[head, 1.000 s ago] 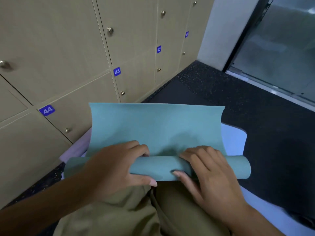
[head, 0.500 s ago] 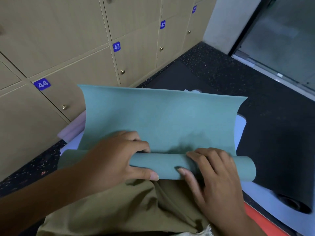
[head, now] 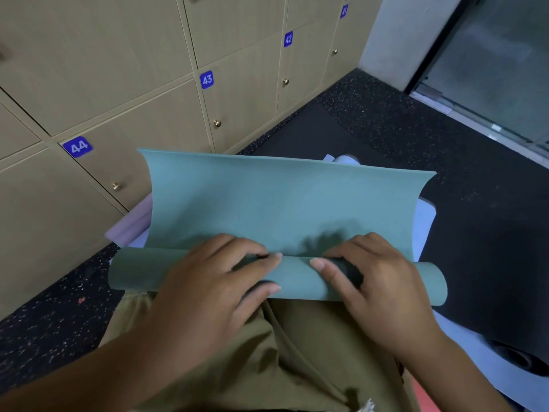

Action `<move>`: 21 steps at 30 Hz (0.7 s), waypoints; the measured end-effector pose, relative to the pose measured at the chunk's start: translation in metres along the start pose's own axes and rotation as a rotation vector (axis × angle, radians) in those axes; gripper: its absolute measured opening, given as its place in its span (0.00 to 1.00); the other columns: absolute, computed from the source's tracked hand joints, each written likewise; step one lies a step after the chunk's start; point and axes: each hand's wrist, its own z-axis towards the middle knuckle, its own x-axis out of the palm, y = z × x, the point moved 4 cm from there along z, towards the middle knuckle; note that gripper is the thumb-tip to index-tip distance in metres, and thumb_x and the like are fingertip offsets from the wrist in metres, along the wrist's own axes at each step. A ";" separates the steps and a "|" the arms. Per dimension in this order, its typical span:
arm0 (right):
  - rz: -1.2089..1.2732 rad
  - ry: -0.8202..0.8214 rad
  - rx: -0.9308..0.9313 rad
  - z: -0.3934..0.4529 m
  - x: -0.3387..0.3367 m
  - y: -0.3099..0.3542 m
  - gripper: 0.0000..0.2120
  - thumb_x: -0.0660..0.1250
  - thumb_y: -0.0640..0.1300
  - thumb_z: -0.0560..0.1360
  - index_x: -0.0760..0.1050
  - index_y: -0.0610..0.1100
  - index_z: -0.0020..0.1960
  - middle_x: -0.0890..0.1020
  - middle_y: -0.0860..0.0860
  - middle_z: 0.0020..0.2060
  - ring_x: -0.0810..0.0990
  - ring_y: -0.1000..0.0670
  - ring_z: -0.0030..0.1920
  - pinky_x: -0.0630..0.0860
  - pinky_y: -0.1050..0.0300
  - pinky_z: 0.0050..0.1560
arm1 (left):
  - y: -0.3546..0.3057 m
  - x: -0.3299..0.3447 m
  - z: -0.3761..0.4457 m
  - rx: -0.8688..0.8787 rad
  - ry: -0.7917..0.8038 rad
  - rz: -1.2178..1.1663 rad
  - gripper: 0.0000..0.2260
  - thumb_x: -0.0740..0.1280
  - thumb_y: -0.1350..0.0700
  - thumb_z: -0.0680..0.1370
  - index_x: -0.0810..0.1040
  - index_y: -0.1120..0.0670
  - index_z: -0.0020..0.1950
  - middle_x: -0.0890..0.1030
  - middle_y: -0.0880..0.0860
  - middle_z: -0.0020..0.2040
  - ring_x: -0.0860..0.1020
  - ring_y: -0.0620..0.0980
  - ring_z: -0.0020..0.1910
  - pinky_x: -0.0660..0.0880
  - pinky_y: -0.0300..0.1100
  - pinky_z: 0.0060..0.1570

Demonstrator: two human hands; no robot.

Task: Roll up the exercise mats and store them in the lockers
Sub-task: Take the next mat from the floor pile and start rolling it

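Now the left hand (head: 208,289) and right hand (head: 377,292) both grip the teal mat (head: 282,203)'s rolled part. Lockers (head: 118,84) stand beside it

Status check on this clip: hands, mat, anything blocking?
Left hand and right hand both curled over the rolled part of the green mat. Mat partly rolled, far end unrolled. Lockers shut. Nothing blocking the roll.

Dark speckled rubber floor (head: 395,120) runs from the lower left to the far corner. Olive trousers (head: 297,352) fill the near foreground. At upper right, a pale wall (head: 395,40) meets a dark-framed glass door (head: 499,60) — its panel frosted.
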 end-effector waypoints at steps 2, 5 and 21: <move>-0.002 -0.024 -0.015 0.004 0.000 -0.001 0.21 0.60 0.65 0.80 0.83 0.52 0.45 0.80 0.58 0.39 0.76 0.52 0.46 0.72 0.58 0.44 | 0.001 0.005 -0.002 0.023 0.023 0.066 0.22 0.67 0.39 0.79 0.83 0.54 0.64 0.81 0.49 0.56 0.80 0.53 0.53 0.78 0.50 0.50; -0.024 -0.155 -0.064 0.005 -0.001 0.004 0.18 0.65 0.59 0.81 0.83 0.46 0.46 0.82 0.54 0.41 0.77 0.47 0.45 0.72 0.51 0.47 | 0.006 0.009 0.001 0.031 0.039 0.080 0.24 0.67 0.38 0.79 0.82 0.54 0.66 0.81 0.49 0.56 0.79 0.53 0.53 0.77 0.49 0.50; -0.146 -0.130 -0.187 -0.002 0.015 0.002 0.22 0.63 0.56 0.82 0.80 0.41 0.65 0.83 0.49 0.60 0.79 0.43 0.55 0.73 0.47 0.59 | 0.034 0.010 0.039 -0.078 0.123 -0.205 0.20 0.64 0.36 0.77 0.83 0.45 0.62 0.80 0.40 0.54 0.78 0.42 0.55 0.74 0.45 0.55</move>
